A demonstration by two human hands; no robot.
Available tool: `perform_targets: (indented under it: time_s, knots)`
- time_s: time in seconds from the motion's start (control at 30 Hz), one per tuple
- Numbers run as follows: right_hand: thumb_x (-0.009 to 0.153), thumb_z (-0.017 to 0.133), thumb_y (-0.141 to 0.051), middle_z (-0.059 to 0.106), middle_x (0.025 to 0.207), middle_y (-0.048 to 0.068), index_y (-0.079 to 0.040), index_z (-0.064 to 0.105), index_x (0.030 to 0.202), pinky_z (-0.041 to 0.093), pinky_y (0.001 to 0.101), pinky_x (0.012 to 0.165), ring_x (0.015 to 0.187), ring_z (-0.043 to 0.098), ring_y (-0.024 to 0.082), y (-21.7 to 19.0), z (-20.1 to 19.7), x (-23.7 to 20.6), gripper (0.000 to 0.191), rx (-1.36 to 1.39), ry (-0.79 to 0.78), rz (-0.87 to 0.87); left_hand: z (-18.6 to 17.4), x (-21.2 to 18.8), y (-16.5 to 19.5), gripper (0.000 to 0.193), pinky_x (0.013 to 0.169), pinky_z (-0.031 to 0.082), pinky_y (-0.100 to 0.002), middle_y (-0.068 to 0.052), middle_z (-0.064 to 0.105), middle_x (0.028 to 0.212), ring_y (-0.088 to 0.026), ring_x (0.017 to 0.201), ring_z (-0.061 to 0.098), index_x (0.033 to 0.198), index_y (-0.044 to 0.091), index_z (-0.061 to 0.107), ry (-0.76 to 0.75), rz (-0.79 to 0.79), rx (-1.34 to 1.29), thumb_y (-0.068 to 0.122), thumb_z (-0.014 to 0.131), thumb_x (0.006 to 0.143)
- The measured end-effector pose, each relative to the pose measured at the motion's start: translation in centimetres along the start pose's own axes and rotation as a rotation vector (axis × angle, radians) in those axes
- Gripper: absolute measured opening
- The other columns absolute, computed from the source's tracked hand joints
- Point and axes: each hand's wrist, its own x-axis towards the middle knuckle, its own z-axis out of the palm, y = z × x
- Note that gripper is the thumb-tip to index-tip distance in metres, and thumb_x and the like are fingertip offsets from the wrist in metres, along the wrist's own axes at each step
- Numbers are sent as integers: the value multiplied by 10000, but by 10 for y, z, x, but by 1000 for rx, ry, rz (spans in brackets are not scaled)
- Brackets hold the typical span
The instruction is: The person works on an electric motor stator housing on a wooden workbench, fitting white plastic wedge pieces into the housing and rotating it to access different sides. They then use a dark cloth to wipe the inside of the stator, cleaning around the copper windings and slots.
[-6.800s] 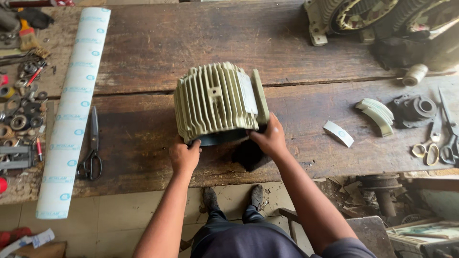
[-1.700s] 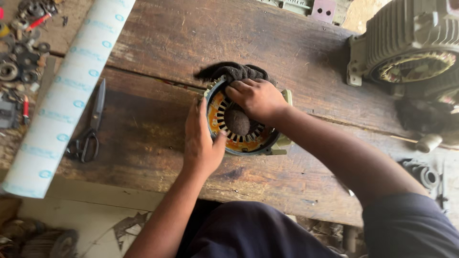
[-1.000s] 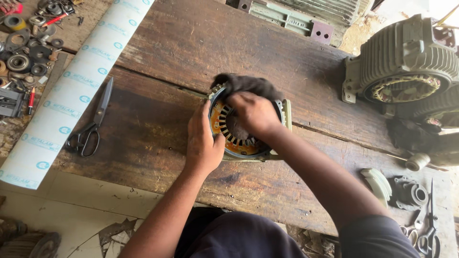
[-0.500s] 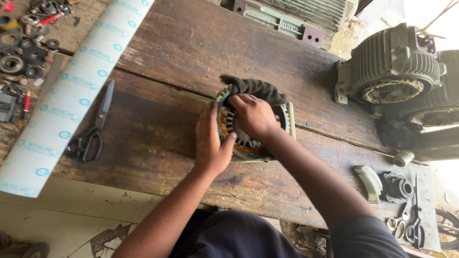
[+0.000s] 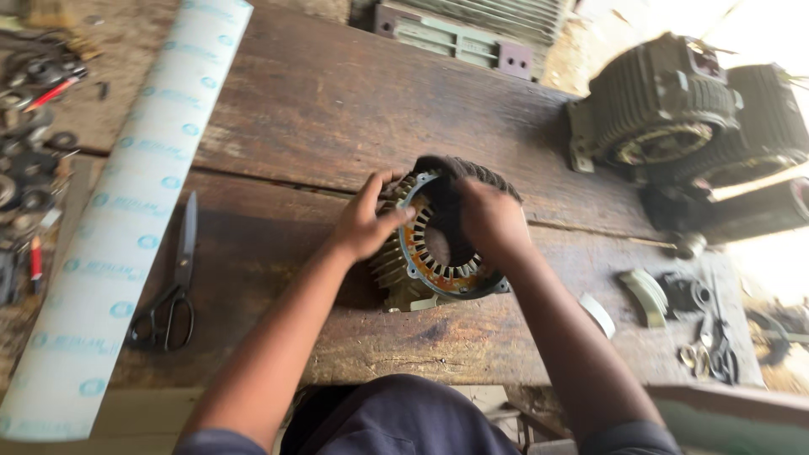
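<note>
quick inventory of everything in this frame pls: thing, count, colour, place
motor stator housing: 1, pale green ribbed shell with a copper-slotted core, bench centre
dark winding bundle: 1, black, at the housing's far end
bench: 1, brown wooden planks, fills the view
paper roll: 1, white with blue print, diagonal on the left
scissors: 1, black, beside the roll
small parts: many, dark metal rings and bits, far left
ribbed motors: 2 or so, grey, upper right
finned casing: 1, grey, top edge
loose pieces and tools: several, right edge
left hand: on the housing's left rim
right hand: over the core opening, fingers against the winding
</note>
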Motion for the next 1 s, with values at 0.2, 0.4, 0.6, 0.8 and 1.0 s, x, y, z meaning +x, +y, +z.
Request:
perform_targets:
  time_s: [0.2, 0.4, 0.6, 0.8, 1.0]
  knots:
    - [1005, 607, 66, 673, 1173, 106, -5, 605, 1219, 558, 345, 1004, 1105, 661, 198, 49, -4, -67, 225, 939, 612, -41, 0, 53, -23, 800, 1009, 500, -465, -135, 622, 1297, -298, 1210, 601, 1435, 134, 487, -272, -91, -169, 541, 679, 774]
    - [1007, 619, 3, 721, 1159, 117, -22, 613, 1223, 563, 350, 948, 1063, 698, 229, 45, 27, -83, 218, 600, 592, 169, 9, 41, -34, 812, 1062, 471, -502, -199, 599, 1259, -345, 1217, 578, 1402, 77, 519, -210, -99, -321, 559, 690, 771]
    - [1011, 631, -26, 726, 1175, 166, -33, 639, 1241, 538, 416, 960, 1111, 694, 342, 43, 3, -63, 230, 238, 550, -59, 21, -27, -20, 846, 1077, 449, -540, -217, 513, 1413, -353, 1306, 535, 1441, 71, 467, 111, -64, -118, 560, 634, 771]
    - [1007, 667, 13, 731, 1107, 145, -24, 635, 1209, 590, 384, 863, 1012, 751, 321, 52, -6, -14, 207, 442, 393, -355, 59, -118, 7, 837, 1107, 404, -540, -221, 482, 1346, -356, 1312, 484, 1412, 12, 385, 437, -82, 69, 559, 663, 842]
    - [1015, 639, 116, 707, 1081, 107, 7, 631, 1176, 551, 277, 791, 925, 673, 165, 46, -35, 28, 194, 831, 669, -390, 51, -106, 21, 685, 1110, 463, -463, -143, 545, 1280, -268, 1246, 529, 1394, 74, 450, 435, 185, 205, 602, 571, 974]
